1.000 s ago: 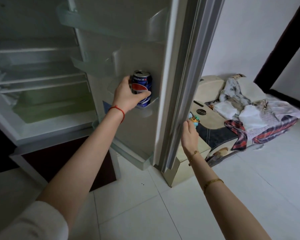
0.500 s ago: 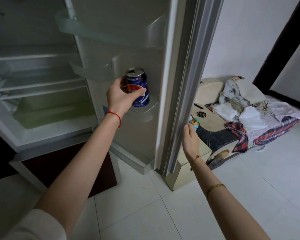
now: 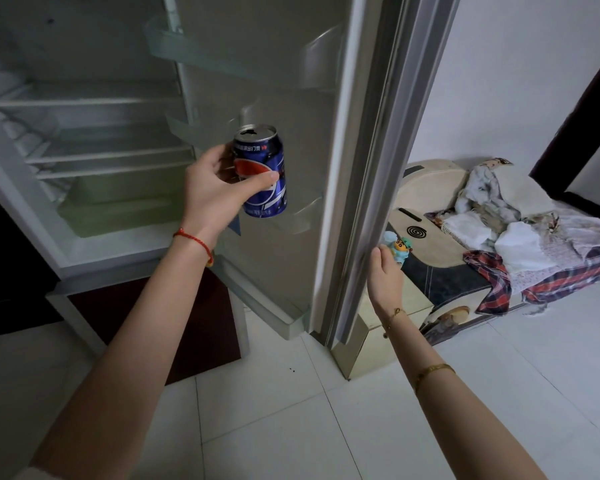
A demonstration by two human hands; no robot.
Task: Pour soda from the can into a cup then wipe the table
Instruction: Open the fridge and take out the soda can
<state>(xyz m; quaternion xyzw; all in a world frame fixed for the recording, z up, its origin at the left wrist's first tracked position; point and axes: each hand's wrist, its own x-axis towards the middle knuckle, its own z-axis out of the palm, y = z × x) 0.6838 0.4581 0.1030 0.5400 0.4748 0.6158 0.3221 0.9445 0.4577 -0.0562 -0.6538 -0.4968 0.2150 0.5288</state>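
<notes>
A blue soda can (image 3: 264, 151) with an opened top is upright in the air in front of the fridge door's inner side (image 3: 274, 81). My left hand (image 3: 212, 192) grips it round the lower body, thumb across the logo. The can is clear of the lower door shelf (image 3: 302, 216), which lies just below and to its right. My right hand (image 3: 385, 275) holds the door's outer edge, thumb on the near side, fingers hidden behind it. No cup or table is in view.
The open fridge body (image 3: 101, 154) with bare shelves fills the left. Behind the door stand a low cabinet (image 3: 399, 303) with a small toy figure (image 3: 400, 249) and a piece of furniture piled with clothes (image 3: 516, 230). White tiled floor (image 3: 326, 427) lies below.
My left hand has lifted the can up and out of the lower door shelf, to the left and towards me. My right hand has stayed on the door edge.
</notes>
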